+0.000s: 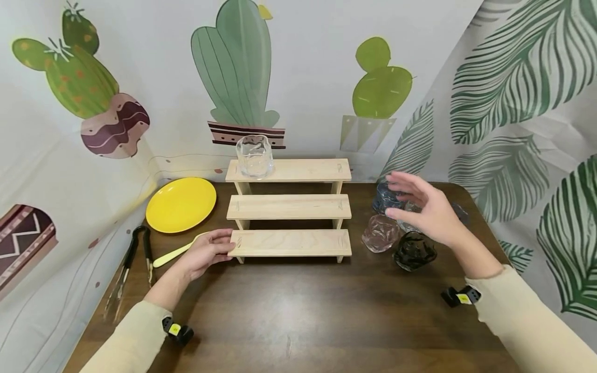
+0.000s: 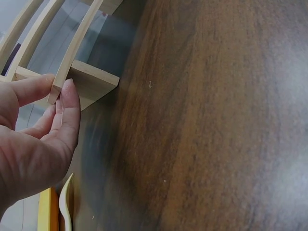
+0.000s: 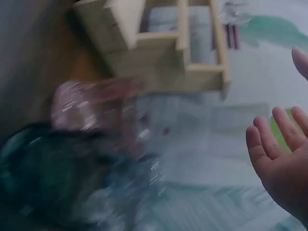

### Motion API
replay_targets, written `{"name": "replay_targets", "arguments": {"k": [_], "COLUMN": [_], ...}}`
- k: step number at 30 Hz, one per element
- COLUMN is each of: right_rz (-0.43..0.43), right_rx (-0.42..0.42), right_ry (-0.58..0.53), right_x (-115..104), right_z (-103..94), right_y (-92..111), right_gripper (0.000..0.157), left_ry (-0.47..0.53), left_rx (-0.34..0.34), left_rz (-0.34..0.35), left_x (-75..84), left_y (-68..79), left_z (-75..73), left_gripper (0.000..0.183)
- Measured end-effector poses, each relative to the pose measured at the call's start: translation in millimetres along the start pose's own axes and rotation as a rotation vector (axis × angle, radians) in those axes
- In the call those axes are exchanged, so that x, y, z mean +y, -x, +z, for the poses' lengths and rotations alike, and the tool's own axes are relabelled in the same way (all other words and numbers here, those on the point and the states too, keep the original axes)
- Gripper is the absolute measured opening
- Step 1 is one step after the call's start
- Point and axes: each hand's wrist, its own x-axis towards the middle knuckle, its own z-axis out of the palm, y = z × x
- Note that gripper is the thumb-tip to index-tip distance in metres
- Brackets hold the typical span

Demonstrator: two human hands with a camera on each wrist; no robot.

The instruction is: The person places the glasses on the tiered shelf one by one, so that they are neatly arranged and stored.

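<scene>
A three-step wooden rack (image 1: 289,207) stands near the back of the table. My left hand (image 1: 210,253) pinches the left end of its lowest shelf (image 2: 72,53), thumb on one face and fingers on the other. A clear glass (image 1: 254,158) sits at the left end of the top shelf. Over the group of glasses on the right, my right hand (image 1: 426,210) is raised with its fingers spread and nothing in them. Below and around it stand a blue glass (image 1: 383,199), a pink glass (image 1: 380,234) and a dark glass (image 1: 414,252); a clear glass (image 1: 408,220) is partly hidden behind the hand.
A yellow plate (image 1: 181,205) lies at the back left. In front of it are a pale yellow utensil (image 1: 174,254), partly covered by my left hand, and black-handled metal tongs (image 1: 126,269) near the left table edge. A cactus-print cloth (image 1: 308,77) hangs close behind the rack.
</scene>
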Motion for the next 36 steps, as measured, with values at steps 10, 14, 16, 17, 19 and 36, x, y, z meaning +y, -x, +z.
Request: {"name": "replay_targets", "arguments": {"k": [10,14,16,17,19,36], "right_rz": [0.109,0.169,0.212,0.228,0.254,0.285], "right_rx": [-0.013,-0.050,-0.061,-0.065,-0.069,-0.079], "right_ry": [0.162,0.215,0.225,0.225,0.208,0.069], "right_x": [56,72,79,82,90,115], "right_z": [-11.9,-11.6,-11.8,-11.9,-11.9,-12.1], "right_y": [61,79,87,92,99,123], "right_gripper": [0.079,0.079,0.080,0.081,0.082,0.086], "left_ry": [0.005,0.001,0.000,0.000,0.000,-0.007], "left_rx": [0.003,0.004,0.004,0.005,0.005,-0.002], "left_rz": [-0.001,-0.002,-0.004,-0.005,-0.005,-0.004], "left_x": [0.5,-1.2,-2.0,-2.3,-2.4,1.0], "left_y": [1.2,1.4,1.9,2.2,2.9,1.5], "left_z": [-0.5,-1.9,-1.6,-1.2,-0.3,1.3], "left_gripper": [0.065,0.064,0.064,0.064,0.063,0.063]}}
